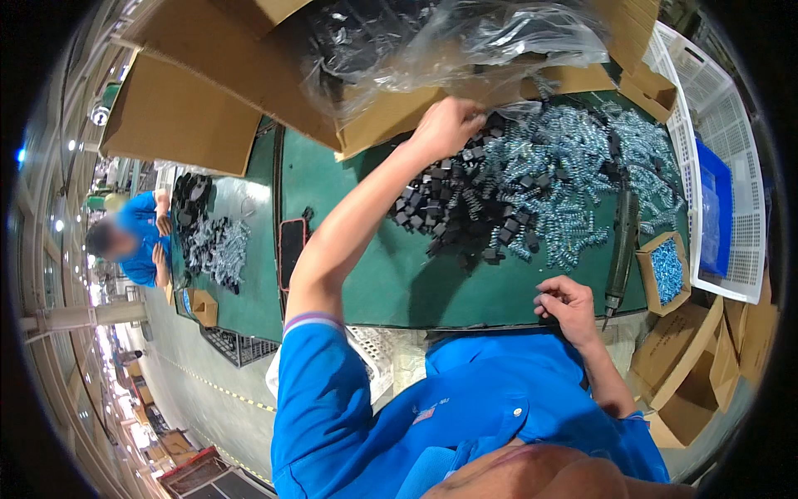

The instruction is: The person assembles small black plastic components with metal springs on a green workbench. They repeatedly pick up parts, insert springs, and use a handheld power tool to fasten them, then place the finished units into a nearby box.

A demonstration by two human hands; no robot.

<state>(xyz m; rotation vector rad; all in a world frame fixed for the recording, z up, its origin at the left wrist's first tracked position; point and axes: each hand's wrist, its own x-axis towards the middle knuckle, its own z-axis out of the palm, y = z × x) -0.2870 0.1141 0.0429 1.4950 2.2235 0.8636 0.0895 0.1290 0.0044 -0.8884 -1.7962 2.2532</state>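
My left arm stretches across the green bench (374,291) to the near wall of a large cardboard box (391,125). There my left hand (449,127) is above the edge of a heap of small black blocks (440,187), its fingertips blurred. To the right of the blocks spreads a pile of metal coil springs (557,158). Close to the bench's front edge, my right hand (569,308) has its fingers curled in toward the thumb; whatever they hold, if anything, is too small to make out. A dark power screwdriver (622,249) stands to its right, tip down.
A small carton of bluish screws (667,270) sits at the right, beside a white plastic crate (752,283) with a blue bin (713,208). Clear plastic (499,37) lines the large box. A red-edged phone (291,249) lies left. Another person (137,241) works at the far left.
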